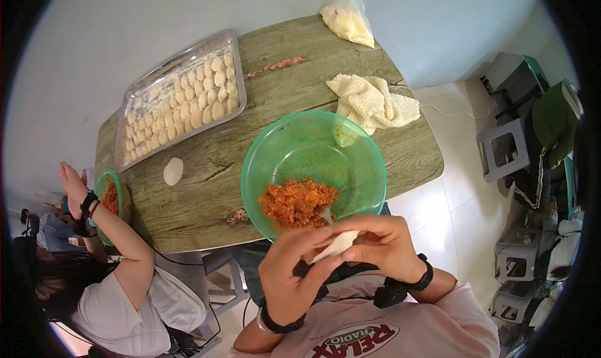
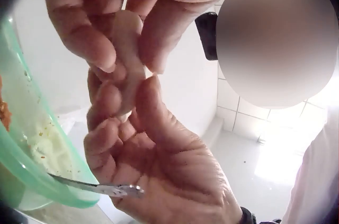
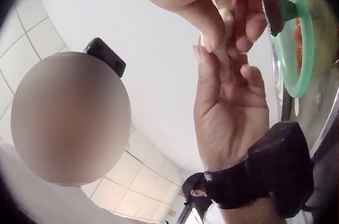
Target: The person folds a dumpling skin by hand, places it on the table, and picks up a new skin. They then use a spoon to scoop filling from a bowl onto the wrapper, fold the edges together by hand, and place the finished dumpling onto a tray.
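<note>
Both hands pinch one folded piece of white dough (image 1: 337,246) above the near rim of a green bowl (image 1: 369,189). The left hand (image 1: 293,273) holds its left end between thumb and curled fingers, and the right hand (image 1: 389,248) holds the other end. In the left wrist view the dough (image 2: 128,57) runs between the fingertips of both hands, partly covered by them. The right wrist view shows its pale edge (image 3: 226,28) between the thumbs and fingers. Orange-red filling (image 1: 294,201) lies in the bowl with a metal spoon (image 1: 324,214) in it.
A metal tray (image 1: 241,82) of dumplings in rows stands at the back left. One round wrapper (image 1: 173,171) lies on the wooden table (image 1: 194,214). A cloth (image 1: 372,101) and a bag (image 1: 349,23) are at the right. Another person (image 1: 125,289) sits at left by a second green bowl (image 1: 100,189).
</note>
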The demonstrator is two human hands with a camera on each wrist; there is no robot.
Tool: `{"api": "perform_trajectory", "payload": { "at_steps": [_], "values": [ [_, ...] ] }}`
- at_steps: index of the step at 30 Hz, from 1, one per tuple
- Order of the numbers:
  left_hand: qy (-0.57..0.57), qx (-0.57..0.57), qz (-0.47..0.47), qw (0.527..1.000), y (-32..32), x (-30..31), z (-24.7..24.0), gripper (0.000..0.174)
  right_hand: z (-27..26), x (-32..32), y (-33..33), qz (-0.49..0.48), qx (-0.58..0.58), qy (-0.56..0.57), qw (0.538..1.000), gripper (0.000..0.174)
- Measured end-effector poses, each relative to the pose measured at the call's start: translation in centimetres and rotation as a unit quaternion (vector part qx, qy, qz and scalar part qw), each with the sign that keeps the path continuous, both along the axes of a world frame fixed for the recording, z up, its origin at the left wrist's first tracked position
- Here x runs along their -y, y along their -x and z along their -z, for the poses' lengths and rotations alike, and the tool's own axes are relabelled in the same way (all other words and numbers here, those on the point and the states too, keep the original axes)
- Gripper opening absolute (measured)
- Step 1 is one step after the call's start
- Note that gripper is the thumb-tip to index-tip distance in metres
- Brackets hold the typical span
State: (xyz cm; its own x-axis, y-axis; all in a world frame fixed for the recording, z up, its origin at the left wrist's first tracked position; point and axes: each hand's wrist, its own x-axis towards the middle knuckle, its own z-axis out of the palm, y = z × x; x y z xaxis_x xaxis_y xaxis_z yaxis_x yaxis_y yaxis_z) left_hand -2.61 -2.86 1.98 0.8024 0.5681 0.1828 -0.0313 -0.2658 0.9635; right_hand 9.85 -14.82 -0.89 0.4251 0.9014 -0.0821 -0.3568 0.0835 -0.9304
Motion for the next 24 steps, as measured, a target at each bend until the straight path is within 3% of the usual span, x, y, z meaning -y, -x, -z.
{"api": "perform_trajectory", "payload": {
  "at_steps": [2, 4, 7, 14, 16, 24],
  "values": [
    [0.019, 0.013, -0.026, 0.999, -0.3, 0.3, -0.3, 0.030, -0.7, 0.5, -0.2, 0.029, -0.058, 0.044, 0.997, 0.035],
    [0.213, 0.056, -0.058, 0.974, -0.1, 0.4, 0.3, 0.027, -0.9, 0.4, -0.1, 0.045, -0.063, 0.031, 0.996, 0.033],
    [0.155, 0.045, -0.020, 0.987, 0.7, -0.3, 1.6, 0.026, -0.6, 0.3, -0.1, 0.060, -0.073, 0.005, 0.996, 0.031],
    [0.135, 0.056, -0.052, 0.988, 0.6, -0.2, 1.2, 0.020, -0.4, 0.4, -0.1, 0.048, -0.047, -0.017, 0.998, 0.030],
    [0.054, 0.043, -0.064, 0.996, 0.7, -0.3, 1.4, 0.018, -0.5, 0.3, 0.0, 0.047, -0.043, -0.023, 0.998, 0.031],
    [0.056, 0.024, -0.076, 0.995, 0.7, -0.3, 1.2, 0.012, 0.1, 0.1, 0.0, 0.024, 0.000, -0.068, 0.997, 0.032]
  ]
}}
